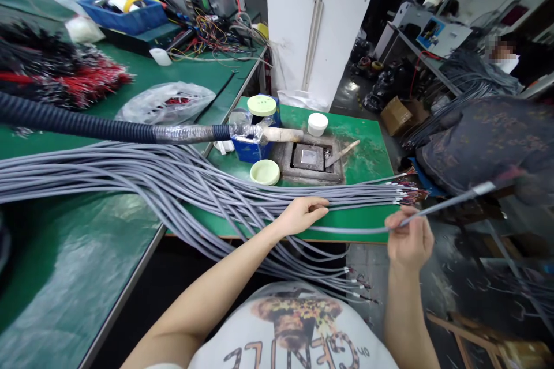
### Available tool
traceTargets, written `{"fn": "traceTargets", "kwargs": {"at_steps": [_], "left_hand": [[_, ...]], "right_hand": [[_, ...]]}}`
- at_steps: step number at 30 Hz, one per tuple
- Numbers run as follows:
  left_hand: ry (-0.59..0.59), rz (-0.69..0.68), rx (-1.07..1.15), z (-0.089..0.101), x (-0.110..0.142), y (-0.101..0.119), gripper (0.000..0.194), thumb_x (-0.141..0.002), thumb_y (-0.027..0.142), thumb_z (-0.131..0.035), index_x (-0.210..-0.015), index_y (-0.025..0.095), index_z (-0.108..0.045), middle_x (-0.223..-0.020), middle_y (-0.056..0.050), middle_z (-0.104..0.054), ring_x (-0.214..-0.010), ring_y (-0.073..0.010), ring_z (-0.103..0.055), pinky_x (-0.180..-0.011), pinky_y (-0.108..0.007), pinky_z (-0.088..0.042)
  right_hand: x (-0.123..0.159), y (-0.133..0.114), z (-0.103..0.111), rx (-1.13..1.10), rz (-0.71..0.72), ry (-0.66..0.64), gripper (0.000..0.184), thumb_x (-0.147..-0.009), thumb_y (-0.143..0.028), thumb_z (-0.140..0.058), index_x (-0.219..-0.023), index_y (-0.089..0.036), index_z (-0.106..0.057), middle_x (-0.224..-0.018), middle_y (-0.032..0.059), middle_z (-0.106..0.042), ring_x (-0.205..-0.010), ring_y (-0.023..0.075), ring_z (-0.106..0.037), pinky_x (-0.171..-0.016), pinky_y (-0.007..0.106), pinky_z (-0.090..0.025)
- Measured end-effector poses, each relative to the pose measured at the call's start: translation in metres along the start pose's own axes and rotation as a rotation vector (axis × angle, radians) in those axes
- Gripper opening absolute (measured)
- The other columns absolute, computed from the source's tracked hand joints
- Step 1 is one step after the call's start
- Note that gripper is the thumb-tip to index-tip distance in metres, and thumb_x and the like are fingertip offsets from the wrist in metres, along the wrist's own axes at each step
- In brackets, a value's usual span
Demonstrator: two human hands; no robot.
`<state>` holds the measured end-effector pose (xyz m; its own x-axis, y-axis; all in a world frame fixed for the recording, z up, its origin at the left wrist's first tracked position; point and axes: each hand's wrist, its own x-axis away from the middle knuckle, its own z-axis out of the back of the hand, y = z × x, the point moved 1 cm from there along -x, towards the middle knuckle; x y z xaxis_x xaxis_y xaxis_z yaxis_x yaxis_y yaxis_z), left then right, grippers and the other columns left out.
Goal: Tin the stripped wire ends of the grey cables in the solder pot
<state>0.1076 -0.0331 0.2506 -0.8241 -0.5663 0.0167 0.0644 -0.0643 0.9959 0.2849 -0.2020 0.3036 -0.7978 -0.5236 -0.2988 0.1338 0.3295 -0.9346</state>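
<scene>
My right hand (pixel 410 236) is closed in a pinch around one grey cable (pixel 452 202), beyond the right edge of the green bench. The cable's end, with a pale tip, points up and to the right. On the large bundle of grey cables (pixel 130 164) lies my left hand (pixel 303 214), fingers stretched out over several of them and thumb apart. At the bundle's right end, stripped coloured wires (pixel 407 191) stick out past white bands. Other cable ends (pixel 357 285) hang below the bench's front edge.
Behind the bundle sits a square pot of shiny metal (pixel 309 157) with a flat stick (pixel 344 152) leaning in it. A ribbed hose (pixel 86 125) reaches toward it. Nearby are a white tub (pixel 317 124) and a pale green lid (pixel 265 172). Another person (pixel 489 138) is at the right.
</scene>
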Motion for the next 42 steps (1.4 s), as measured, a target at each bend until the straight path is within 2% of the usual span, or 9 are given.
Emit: {"fn": "traceTargets", "kwargs": {"at_steps": [6, 11, 13, 15, 17, 21, 25, 31, 42], "left_hand": [[0.035, -0.014, 0.336, 0.000, 0.022, 0.022, 0.033, -0.076, 0.038, -0.068, -0.097, 0.013, -0.073, -0.091, -0.009, -0.073, -0.081, -0.0177, -0.065, -0.079, -0.029, -0.049], [0.240, -0.012, 0.425, 0.005, 0.042, 0.033, 0.029, -0.076, 0.040, -0.068, -0.081, 0.013, -0.075, -0.084, -0.008, -0.073, -0.075, -0.0170, -0.063, -0.073, -0.027, -0.050], [0.237, -0.014, 0.448, 0.005, 0.048, 0.033, 0.030, -0.076, 0.041, -0.068, -0.081, 0.013, -0.075, -0.080, -0.008, -0.072, -0.072, -0.0165, -0.062, -0.070, -0.027, -0.050], [0.153, -0.023, 0.478, 0.003, 0.053, 0.033, 0.030, -0.076, 0.042, -0.068, -0.079, 0.013, -0.075, -0.075, -0.007, -0.070, -0.068, -0.0151, -0.060, -0.067, -0.026, -0.049], [0.037, -0.035, 0.515, -0.001, 0.057, 0.032, 0.031, -0.076, 0.043, -0.067, -0.081, 0.013, -0.075, -0.068, -0.006, -0.066, -0.063, -0.0132, -0.057, -0.063, -0.025, -0.047], [-0.050, -0.081, 0.564, -0.006, 0.064, 0.030, 0.032, -0.077, 0.043, -0.067, -0.085, 0.013, -0.075, -0.060, -0.003, -0.058, -0.057, -0.0117, -0.053, -0.060, -0.025, -0.045], [0.075, -0.038, 0.621, -0.001, 0.066, 0.027, 0.031, -0.073, 0.040, -0.072, -0.091, 0.014, -0.073, -0.067, -0.003, -0.062, -0.063, -0.0120, -0.055, -0.065, -0.026, -0.045], [0.446, -0.017, 0.734, 0.016, 0.061, 0.022, 0.022, -0.073, 0.034, -0.072, -0.081, 0.014, -0.068, -0.060, 0.002, -0.059, -0.055, -0.0073, -0.050, -0.059, -0.020, -0.040], [0.462, -0.015, 0.774, 0.022, 0.051, 0.028, 0.024, -0.067, 0.033, -0.077, -0.075, 0.013, -0.065, -0.059, 0.001, -0.061, -0.053, -0.0070, -0.050, -0.056, -0.020, -0.039]], "right_hand": [[0.038, -0.019, -0.022, 0.595, -0.169, -0.804, 0.027, -0.094, -0.033, -0.044, -0.096, -0.016, -0.065, -0.051, -0.0043, -0.049, -0.047, 0.0100, -0.046, -0.051, 0.024, -0.035], [0.040, -0.028, -0.044, 0.738, -0.137, -1.112, 0.034, -0.096, -0.033, -0.039, -0.076, -0.017, -0.062, -0.056, -0.0022, -0.052, -0.056, 0.0107, -0.050, -0.058, 0.023, -0.037], [0.036, -0.032, -0.049, 0.743, -0.116, -1.240, 0.037, -0.095, -0.034, -0.042, -0.067, -0.017, -0.060, -0.059, -0.0003, -0.056, -0.059, 0.0113, -0.052, -0.061, 0.023, -0.038], [0.033, -0.033, -0.056, 0.685, -0.123, -1.357, 0.039, -0.093, -0.036, -0.045, -0.062, -0.017, -0.060, -0.062, 0.0007, -0.060, -0.061, 0.0116, -0.054, -0.063, 0.023, -0.040], [0.033, -0.030, -0.063, 0.617, -0.154, -1.372, 0.041, -0.092, -0.038, -0.047, -0.061, -0.017, -0.061, -0.063, 0.0010, -0.063, -0.059, 0.0113, -0.056, -0.062, 0.023, -0.040], [0.041, -0.016, -0.080, 0.522, -0.241, -1.195, 0.043, -0.093, -0.040, -0.043, -0.063, -0.017, -0.063, -0.049, -0.0014, -0.059, -0.045, 0.0091, -0.050, -0.053, 0.022, -0.038], [0.047, -0.006, -0.088, 0.426, -0.298, -1.101, 0.039, -0.094, -0.041, -0.041, -0.075, -0.016, -0.064, -0.038, -0.0060, -0.047, -0.037, 0.0078, -0.038, -0.048, 0.021, -0.034], [0.042, -0.001, -0.088, 0.334, -0.386, -1.071, 0.041, -0.094, -0.043, -0.040, -0.071, -0.016, -0.061, -0.036, -0.0059, -0.045, -0.036, 0.0074, -0.032, -0.048, 0.023, -0.031], [0.043, 0.003, -0.091, 0.307, -0.433, -1.067, 0.042, -0.092, -0.046, -0.042, -0.068, -0.016, -0.060, -0.035, -0.0050, -0.046, -0.036, 0.0079, -0.034, -0.046, 0.023, -0.031]]}}
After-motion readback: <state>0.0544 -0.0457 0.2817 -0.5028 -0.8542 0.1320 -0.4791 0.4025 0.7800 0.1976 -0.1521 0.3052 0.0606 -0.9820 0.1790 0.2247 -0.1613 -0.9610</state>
